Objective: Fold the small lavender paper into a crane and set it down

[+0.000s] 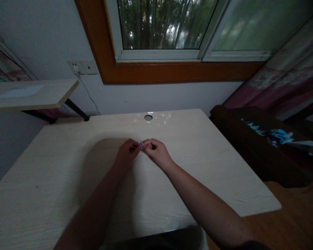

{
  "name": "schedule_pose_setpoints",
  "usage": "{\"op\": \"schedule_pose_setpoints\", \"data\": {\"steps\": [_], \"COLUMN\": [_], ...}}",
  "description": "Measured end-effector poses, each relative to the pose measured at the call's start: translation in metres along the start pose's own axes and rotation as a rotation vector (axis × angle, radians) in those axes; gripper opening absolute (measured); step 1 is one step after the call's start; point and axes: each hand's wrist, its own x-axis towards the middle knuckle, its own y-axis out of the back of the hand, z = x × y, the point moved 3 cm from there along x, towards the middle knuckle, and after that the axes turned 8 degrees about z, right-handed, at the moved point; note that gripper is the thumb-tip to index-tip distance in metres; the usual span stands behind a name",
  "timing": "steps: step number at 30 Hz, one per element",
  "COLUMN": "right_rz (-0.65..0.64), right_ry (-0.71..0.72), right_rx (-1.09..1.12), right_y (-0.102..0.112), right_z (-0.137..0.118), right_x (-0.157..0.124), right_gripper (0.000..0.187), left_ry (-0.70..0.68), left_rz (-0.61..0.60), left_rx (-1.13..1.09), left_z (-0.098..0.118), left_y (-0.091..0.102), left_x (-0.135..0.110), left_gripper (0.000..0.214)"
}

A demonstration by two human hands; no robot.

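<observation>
A small, pale purple piece (142, 142), thin and pointed at its upper end like a folded paper strip, sits between my fingertips above the desk. My left hand (127, 152) pinches it from the left with thumb and forefinger. From the other side my right hand (158, 152) pinches it too, so the two hands almost meet. The fingertips cover most of the piece, and its exact kind is too small to make out.
The pale wood desk (198, 146) has a round cable hole (148, 117) at its back. A raised shelf (33, 93) on black legs stands at the left, below a wall socket (82, 67) with a cable. Beyond the right edge is dark furniture (250, 149).
</observation>
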Motion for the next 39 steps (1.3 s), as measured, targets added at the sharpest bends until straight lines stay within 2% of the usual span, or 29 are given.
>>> {"op": "schedule_pose_setpoints", "data": {"steps": [12,22,30,39], "right_rz": [-0.088,0.023,0.003,-0.010], "right_ry": [-0.071,-0.089,-0.028,-0.066], "right_rx": [0.068,0.098,0.043,0.101], "right_y": [-0.0009,-0.0019,0.0004,-0.0003], "right_z": [-0.0013,0.0041,0.0015,0.0013], "right_x": [0.0011,0.0011,0.0011,0.0020], "right_gripper": [0.017,0.020,0.023,0.028], "left_ry": [0.026,0.018,-0.006,0.015], "left_rz": [-0.086,0.000,0.014,-0.007], "left_rx": [-0.058,0.042,0.049,0.101], "left_z": [-0.0004,-0.0001,0.0046,-0.0008], "left_y": [0.0023,0.0010,0.0019,0.0002], "left_x": [0.0011,0.0012,0.0000,0.0008], "left_gripper": [0.015,0.014,0.010,0.015]}}
